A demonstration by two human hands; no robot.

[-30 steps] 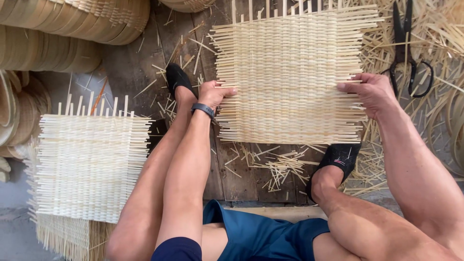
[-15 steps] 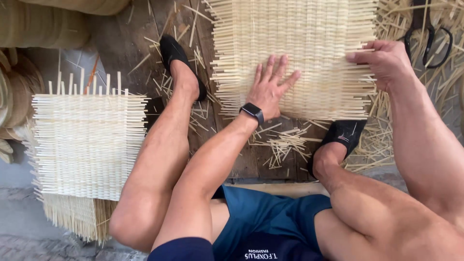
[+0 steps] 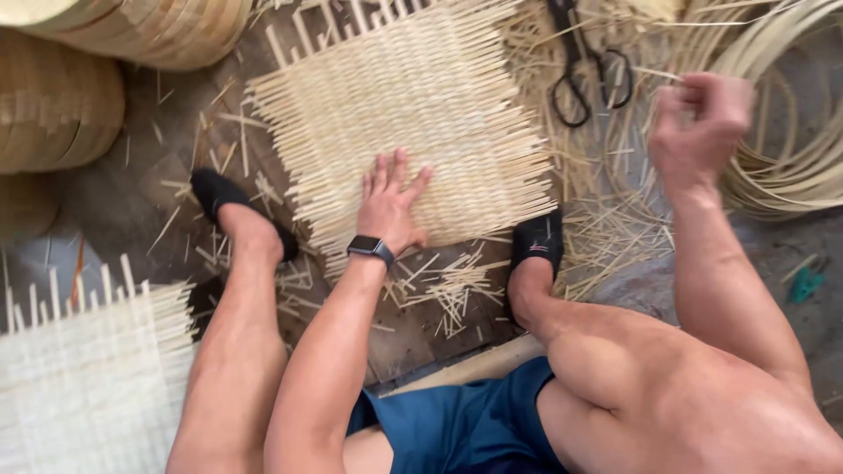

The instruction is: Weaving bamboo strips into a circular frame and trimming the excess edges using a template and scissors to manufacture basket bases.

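Observation:
A square woven bamboo mat (image 3: 413, 114) lies on the wooden floor between my feet. My left hand (image 3: 391, 204), with a dark watch on the wrist, presses flat on the mat's near edge, fingers spread. My right hand (image 3: 698, 123) hovers off to the right of the mat, above loose strips, fingers curled in; it is blurred and I cannot see anything in it. Black scissors (image 3: 588, 66) lie just beyond the mat's far right corner.
A second woven mat (image 3: 88, 377) lies at the lower left. Stacked bamboo baskets (image 3: 79, 79) stand at the upper left. Coiled bamboo strips (image 3: 790, 123) sit at the right. Loose cut splints (image 3: 448, 285) litter the floor, and a small green clip (image 3: 805, 283) lies at the far right.
My left hand slid to the mat's near edge. My right hand lifted off the mat's right side and moved right. The mat now lies turned at a slant.

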